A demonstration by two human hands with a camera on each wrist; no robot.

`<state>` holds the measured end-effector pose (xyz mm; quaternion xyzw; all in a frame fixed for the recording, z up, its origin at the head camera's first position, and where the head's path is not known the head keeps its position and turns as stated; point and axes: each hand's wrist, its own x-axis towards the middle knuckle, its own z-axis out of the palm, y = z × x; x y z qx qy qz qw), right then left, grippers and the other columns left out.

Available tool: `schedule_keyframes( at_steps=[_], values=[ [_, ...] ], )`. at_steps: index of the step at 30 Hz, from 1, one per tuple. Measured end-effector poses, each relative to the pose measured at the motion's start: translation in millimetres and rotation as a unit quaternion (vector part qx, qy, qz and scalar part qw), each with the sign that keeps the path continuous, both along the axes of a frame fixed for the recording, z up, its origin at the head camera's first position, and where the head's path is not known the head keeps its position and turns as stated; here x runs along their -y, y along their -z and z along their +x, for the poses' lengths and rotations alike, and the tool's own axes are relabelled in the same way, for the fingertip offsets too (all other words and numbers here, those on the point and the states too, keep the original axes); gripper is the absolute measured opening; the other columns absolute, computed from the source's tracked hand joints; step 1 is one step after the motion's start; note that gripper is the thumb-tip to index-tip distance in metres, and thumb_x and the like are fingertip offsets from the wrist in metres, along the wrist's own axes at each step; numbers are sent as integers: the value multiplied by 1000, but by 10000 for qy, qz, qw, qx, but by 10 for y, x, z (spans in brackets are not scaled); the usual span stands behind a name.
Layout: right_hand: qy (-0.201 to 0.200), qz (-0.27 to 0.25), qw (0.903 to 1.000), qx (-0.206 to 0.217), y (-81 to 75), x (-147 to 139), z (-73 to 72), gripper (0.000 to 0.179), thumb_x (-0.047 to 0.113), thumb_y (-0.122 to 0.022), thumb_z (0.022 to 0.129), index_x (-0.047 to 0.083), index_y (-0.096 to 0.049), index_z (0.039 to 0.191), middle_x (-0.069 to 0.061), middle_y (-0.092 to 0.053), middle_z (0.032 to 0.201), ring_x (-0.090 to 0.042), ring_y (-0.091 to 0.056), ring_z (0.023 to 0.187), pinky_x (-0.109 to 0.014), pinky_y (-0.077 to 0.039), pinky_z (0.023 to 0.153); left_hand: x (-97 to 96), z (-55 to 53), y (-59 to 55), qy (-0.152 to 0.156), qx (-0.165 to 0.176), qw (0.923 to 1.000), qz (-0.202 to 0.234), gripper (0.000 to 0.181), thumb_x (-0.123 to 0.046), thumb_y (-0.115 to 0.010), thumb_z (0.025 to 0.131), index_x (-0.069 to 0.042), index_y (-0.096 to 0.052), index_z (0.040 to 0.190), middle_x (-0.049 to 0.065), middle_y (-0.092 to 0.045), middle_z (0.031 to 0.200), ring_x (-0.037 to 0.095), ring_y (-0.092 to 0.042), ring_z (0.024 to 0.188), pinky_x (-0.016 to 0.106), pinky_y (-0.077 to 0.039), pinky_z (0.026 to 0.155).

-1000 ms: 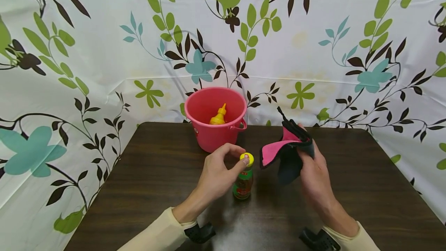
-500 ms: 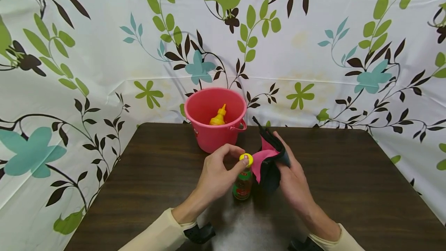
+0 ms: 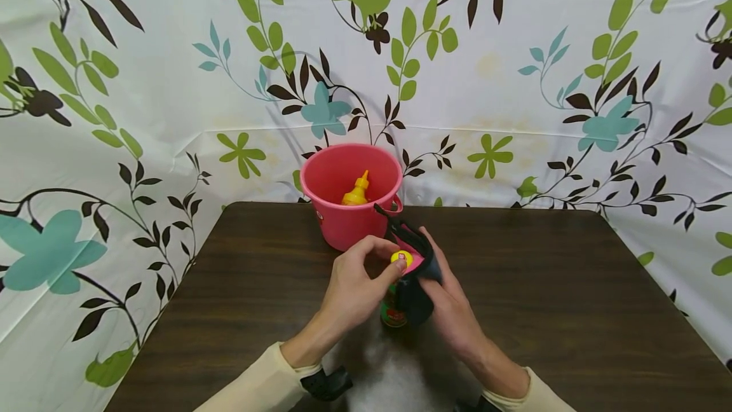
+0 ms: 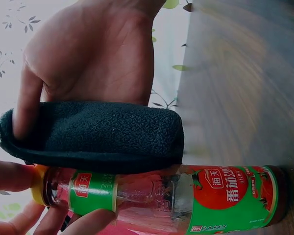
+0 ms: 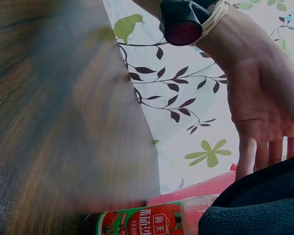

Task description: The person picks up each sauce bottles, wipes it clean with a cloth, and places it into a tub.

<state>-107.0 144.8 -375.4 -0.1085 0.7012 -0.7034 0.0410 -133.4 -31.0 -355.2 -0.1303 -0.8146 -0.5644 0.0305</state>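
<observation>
A ketchup bottle [image 3: 393, 311] with a yellow cap [image 3: 401, 259] and a green and red label stands upright on the table. My left hand [image 3: 353, 285] pinches the cap, thumb over its top. My right hand [image 3: 454, 313] grips a folded dark cloth [image 3: 416, 301] with a pink inner side, held against the right side of the bottle. In the left wrist view, the fleecy cloth [image 4: 112, 129] lies along the bottle [image 4: 225, 196], covering part of its upper side. The cloth hides most of the bottle's middle in the head view.
Just behind the hands stands a pink bucket [image 3: 343, 221] with a yellow squeeze bottle [image 3: 357, 189] inside. The dark wood table [image 3: 257, 272] ends at a white curtain [image 3: 457, 107] printed with leaves and birds.
My right hand has moved left with the cloth, from apart on the right to against the bottle. My left hand has stayed on the cap.
</observation>
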Motion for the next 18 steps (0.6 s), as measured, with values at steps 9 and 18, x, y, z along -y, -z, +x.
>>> schedule_keyframes(
  at_steps=[9, 18],
  values=[
    [293, 395, 9988, -11, 21, -7, 24, 67, 28, -51, 110, 31, -20, 169, -9, -34, 171, -37, -46, 149, -62, -43, 121, -3, 1, 5, 0, 59, 9999, 101, 20, -22, -79, 95, -19, -73, 114, -1, -77, 108, 23, -66, 97, 25, -60, 77],
    [946, 601, 9937, -93, 67, 79, 5, 54, 31, -63, 107, 23, -46, 157, -9, -62, 148, -24, -65, 127, -34, -57, 106, -10, -4, 0, -70, -31, 10000, 18, 19, -20, -78, 95, -20, -73, 113, -2, -77, 107, 20, -66, 98, 26, -58, 78]
  ],
)
